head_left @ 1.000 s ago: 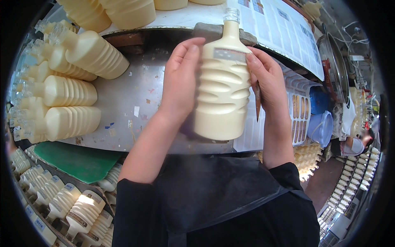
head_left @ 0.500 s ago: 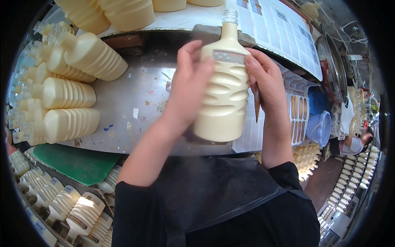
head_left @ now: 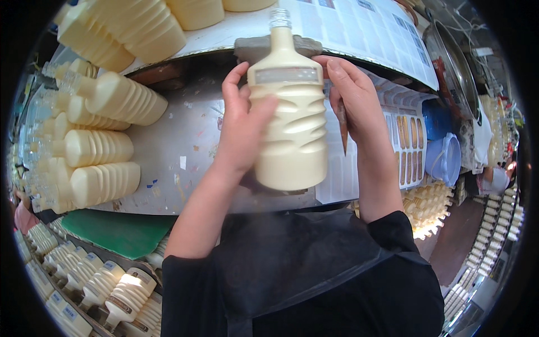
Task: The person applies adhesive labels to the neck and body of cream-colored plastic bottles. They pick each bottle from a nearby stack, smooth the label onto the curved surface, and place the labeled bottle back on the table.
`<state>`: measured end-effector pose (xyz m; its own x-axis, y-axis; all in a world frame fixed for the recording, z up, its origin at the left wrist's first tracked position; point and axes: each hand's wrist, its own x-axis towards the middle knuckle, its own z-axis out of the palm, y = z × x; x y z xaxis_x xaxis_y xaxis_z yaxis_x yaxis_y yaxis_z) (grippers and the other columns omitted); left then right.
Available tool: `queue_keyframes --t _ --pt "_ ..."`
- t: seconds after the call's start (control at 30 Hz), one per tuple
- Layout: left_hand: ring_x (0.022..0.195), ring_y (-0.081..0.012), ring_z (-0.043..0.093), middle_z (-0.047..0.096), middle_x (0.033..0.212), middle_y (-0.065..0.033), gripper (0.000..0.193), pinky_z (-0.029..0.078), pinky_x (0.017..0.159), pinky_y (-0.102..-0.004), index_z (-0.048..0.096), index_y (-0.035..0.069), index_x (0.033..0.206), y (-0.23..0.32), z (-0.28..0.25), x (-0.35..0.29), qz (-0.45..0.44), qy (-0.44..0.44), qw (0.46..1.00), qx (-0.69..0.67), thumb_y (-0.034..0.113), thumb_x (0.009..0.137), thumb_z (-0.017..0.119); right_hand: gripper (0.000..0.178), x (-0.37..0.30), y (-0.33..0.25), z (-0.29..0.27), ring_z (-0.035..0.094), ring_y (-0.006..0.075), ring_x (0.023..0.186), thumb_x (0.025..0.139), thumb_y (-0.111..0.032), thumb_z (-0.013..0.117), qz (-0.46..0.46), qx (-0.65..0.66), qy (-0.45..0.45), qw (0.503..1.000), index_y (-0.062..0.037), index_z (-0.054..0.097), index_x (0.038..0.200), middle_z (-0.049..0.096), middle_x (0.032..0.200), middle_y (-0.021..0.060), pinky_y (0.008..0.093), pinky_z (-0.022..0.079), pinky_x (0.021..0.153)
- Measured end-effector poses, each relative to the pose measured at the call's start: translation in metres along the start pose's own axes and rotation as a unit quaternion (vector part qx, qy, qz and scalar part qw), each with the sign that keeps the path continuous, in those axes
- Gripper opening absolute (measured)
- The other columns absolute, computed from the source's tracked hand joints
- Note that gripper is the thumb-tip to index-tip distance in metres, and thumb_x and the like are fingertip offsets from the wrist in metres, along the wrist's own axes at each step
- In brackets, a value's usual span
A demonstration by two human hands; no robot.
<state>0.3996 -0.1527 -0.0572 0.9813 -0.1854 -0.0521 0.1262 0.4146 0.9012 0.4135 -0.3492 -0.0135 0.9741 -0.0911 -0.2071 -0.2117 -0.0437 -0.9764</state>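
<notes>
A cream-coloured bottle [head_left: 292, 135] with wavy ridges and a clear threaded neck is in front of me, its neck pointing away. Across its shoulder lies a narrow silvery label strip [head_left: 286, 75]. My left hand [head_left: 241, 123] grips the bottle's left side, its thumb blurred on the front face. At the right shoulder, my right hand [head_left: 353, 92] has its fingertips by the end of the strip. A slim, pointed brown tool [head_left: 343, 126] is tucked in that hand, tip toward me. Behind the bottle's neck sits a grey block [head_left: 252, 49].
Several cream bottles [head_left: 104, 143] lie stacked on the left of the metal table [head_left: 174, 135]. Label sheets [head_left: 407, 135] lie at right, beside a lilac bucket [head_left: 445, 160]. More sheets cover the raised shelf [head_left: 359, 33]. Racks of bottles [head_left: 120, 292] stand lower left, near a green board [head_left: 118, 230].
The bottle and both hands have shifted left in the view, and the bottle stands straighter. My right fingers have moved from the bottle's front to its shoulder edge.
</notes>
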Motion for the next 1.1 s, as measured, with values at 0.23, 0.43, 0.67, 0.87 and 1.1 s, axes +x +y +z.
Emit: queue_keyframes --t 0.23,0.43,0.67,0.87,1.1 --pt "0.133 -0.0265 0.055 0.053 0.147 -0.0181 0.065 0.046 0.112 -0.0416 0.022 0.009 0.158 -0.009 -0.011 0.000 -0.001 -0.028 0.998 -0.059 0.018 0.104 0.057 0.026 -0.003 0.006 0.001 0.046 -0.0005 0.062 0.105 -0.017 0.055 -0.037 0.033 -0.039 0.998 -0.0031 0.065 0.124 0.062 0.089 -0.0050 0.0151 0.037 0.056" --pt "0.134 -0.0276 0.055 0.051 0.148 -0.0184 0.062 0.046 0.112 -0.0421 0.023 0.007 0.157 -0.007 -0.009 -0.001 -0.011 -0.028 0.998 -0.063 0.014 0.104 0.054 0.025 -0.004 0.005 0.000 0.047 0.0002 0.070 0.103 -0.015 0.055 -0.050 0.025 -0.037 0.998 -0.0039 0.064 0.123 0.060 0.090 -0.0054 0.0168 0.039 0.063" --pt "0.126 -0.0198 0.050 0.049 0.140 -0.0150 0.058 0.039 0.111 -0.0345 0.035 0.002 0.149 0.021 0.006 0.009 0.078 0.021 0.992 0.099 0.017 0.098 0.059 0.037 -0.006 0.005 -0.001 0.061 0.0113 0.088 0.094 -0.021 0.066 -0.083 0.008 -0.039 0.996 0.0031 0.062 0.122 0.066 0.092 0.0044 0.0272 0.049 0.082" --pt "0.112 -0.0150 0.052 0.052 0.123 -0.0088 0.040 0.045 0.100 -0.0306 0.047 0.001 0.131 0.024 0.024 0.016 0.035 0.051 0.992 0.111 0.016 0.097 0.063 0.044 0.005 0.009 0.007 0.058 0.0108 0.076 0.088 -0.028 0.075 -0.082 -0.034 -0.011 0.996 0.0035 0.062 0.116 0.062 0.081 0.0029 0.0285 0.049 0.070" --pt "0.110 -0.0157 0.053 0.053 0.121 -0.0093 0.042 0.047 0.097 -0.0310 0.047 0.000 0.129 0.021 0.024 0.019 0.029 0.069 0.988 0.137 0.017 0.095 0.066 0.044 0.005 0.011 0.010 0.058 0.0108 0.075 0.088 -0.028 0.075 -0.080 -0.011 -0.011 0.997 0.0031 0.061 0.116 0.062 0.080 0.0032 0.0291 0.048 0.069"
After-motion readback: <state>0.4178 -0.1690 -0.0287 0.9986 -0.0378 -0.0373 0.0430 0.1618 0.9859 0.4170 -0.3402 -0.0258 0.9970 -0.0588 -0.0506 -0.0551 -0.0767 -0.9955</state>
